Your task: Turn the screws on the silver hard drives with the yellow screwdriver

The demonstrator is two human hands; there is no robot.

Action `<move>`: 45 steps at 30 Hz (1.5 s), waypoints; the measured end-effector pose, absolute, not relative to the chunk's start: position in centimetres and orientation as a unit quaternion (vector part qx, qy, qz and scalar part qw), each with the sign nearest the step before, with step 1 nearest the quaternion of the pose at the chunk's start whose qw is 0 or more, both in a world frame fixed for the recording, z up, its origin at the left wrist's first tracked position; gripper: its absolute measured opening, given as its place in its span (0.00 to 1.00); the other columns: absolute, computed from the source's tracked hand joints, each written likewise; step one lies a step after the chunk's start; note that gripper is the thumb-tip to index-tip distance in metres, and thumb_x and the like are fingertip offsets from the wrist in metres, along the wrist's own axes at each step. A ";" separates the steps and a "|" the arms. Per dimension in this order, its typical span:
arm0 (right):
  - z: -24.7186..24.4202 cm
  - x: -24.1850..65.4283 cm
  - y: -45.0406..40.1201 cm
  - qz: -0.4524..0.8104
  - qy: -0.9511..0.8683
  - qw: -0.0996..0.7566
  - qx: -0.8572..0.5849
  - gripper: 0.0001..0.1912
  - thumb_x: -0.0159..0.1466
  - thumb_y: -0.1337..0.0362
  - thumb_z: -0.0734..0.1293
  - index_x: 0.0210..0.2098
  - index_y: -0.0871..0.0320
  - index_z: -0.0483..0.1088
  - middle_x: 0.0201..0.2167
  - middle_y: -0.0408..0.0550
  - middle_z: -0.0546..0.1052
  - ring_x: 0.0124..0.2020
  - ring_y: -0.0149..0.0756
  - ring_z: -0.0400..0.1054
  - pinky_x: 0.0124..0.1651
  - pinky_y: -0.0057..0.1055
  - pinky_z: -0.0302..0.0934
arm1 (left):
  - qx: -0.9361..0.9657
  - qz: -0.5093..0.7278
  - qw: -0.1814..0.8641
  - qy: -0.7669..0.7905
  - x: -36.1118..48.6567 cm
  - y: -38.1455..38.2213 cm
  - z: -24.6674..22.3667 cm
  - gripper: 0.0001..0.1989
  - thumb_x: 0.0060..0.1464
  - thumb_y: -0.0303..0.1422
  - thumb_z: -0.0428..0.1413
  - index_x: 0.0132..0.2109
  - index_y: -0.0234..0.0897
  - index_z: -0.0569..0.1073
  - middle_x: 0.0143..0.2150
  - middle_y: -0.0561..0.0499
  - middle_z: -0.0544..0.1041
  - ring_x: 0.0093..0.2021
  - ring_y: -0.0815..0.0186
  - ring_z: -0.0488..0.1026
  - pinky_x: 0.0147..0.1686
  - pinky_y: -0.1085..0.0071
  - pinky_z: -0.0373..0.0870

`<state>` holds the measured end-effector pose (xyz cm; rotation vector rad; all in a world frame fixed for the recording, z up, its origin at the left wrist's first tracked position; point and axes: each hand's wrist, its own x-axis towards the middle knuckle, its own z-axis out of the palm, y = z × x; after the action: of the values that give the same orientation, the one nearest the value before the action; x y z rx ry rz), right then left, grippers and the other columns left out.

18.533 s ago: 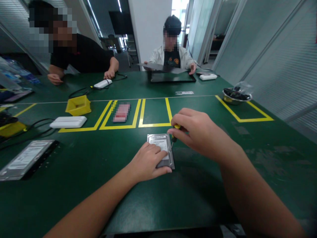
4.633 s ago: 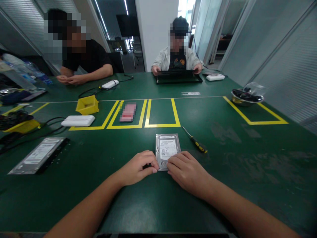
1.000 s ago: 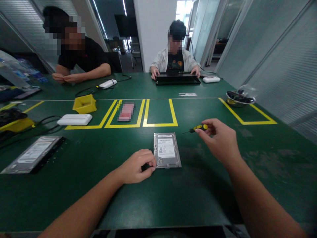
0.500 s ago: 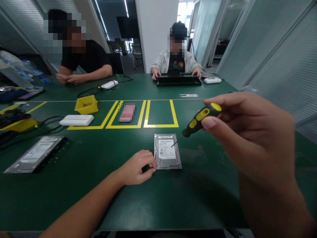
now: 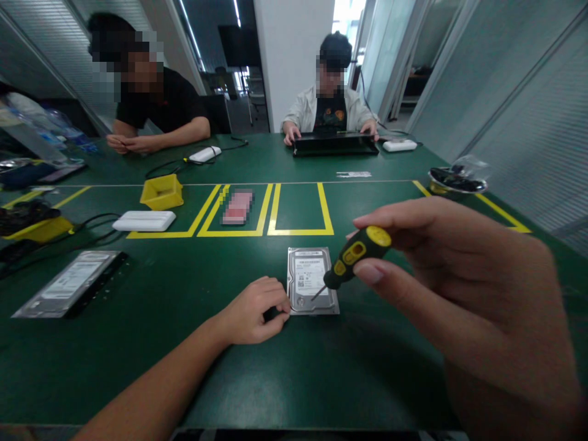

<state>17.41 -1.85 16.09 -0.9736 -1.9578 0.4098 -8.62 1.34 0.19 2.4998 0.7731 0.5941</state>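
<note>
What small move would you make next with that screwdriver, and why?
I'd probably ease the screwdriver gently down toward the hard drive: the right hand grips it, slanting down over the hard drive's near half, while the left hand is at its near left corner. Whether metal meets metal is hard to tell, so I'd go slowly.

Hard drive (image 5: 305,275) on table (image 5: 257,386), bin (image 5: 162,197) behind-left

I count two hard drives (image 5: 307,277), one screwdriver (image 5: 353,258), three white oblong units (image 5: 144,221), two yellow bins (image 5: 159,201), one metal bowl (image 5: 452,189) and two co-workers (image 5: 168,105).
</note>
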 end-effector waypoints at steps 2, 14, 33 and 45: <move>15.7 17.2 -1.5 0.177 -0.797 0.428 -0.387 0.12 0.62 0.61 0.71 0.46 0.51 0.71 0.40 0.45 0.78 0.38 0.38 0.74 0.38 0.33 0.71 | 0.906 0.220 0.227 0.281 -8.6 1.3 0.1 0.04 0.52 0.25 0.54 0.36 0.36 0.70 0.32 0.51 0.74 0.36 0.64 0.68 0.39 0.66 0.60; 13.0 15.0 -0.1 0.212 -0.858 0.336 -0.325 0.08 0.64 0.65 0.67 0.43 0.57 0.69 0.35 0.43 0.75 0.34 0.30 0.69 0.37 0.27 0.62 | 0.899 0.218 0.230 0.302 -8.9 1.3 -0.2 0.05 0.52 0.27 0.55 0.38 0.37 0.72 0.40 0.48 0.77 0.42 0.61 0.71 0.43 0.65 0.65; 11.3 13.7 1.1 0.243 -0.860 0.310 -0.324 0.08 0.63 0.65 0.67 0.42 0.60 0.70 0.33 0.43 0.74 0.33 0.30 0.66 0.37 0.28 0.59 | 0.888 0.232 0.243 0.313 -8.9 1.5 -0.1 0.03 0.53 0.30 0.57 0.34 0.37 0.70 0.30 0.54 0.71 0.32 0.67 0.68 0.36 0.70 0.63; 10.9 13.7 1.4 0.249 -0.857 0.313 -0.324 0.08 0.63 0.66 0.67 0.42 0.59 0.70 0.32 0.43 0.74 0.32 0.30 0.67 0.37 0.28 0.59 | 0.882 0.225 0.258 0.324 -8.9 1.4 -0.2 0.04 0.52 0.30 0.58 0.35 0.37 0.70 0.31 0.53 0.71 0.33 0.67 0.67 0.36 0.70 0.61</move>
<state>13.66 1.45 10.86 -0.8556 -2.2608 0.6571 -8.91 1.44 -0.16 2.3925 0.8780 0.6105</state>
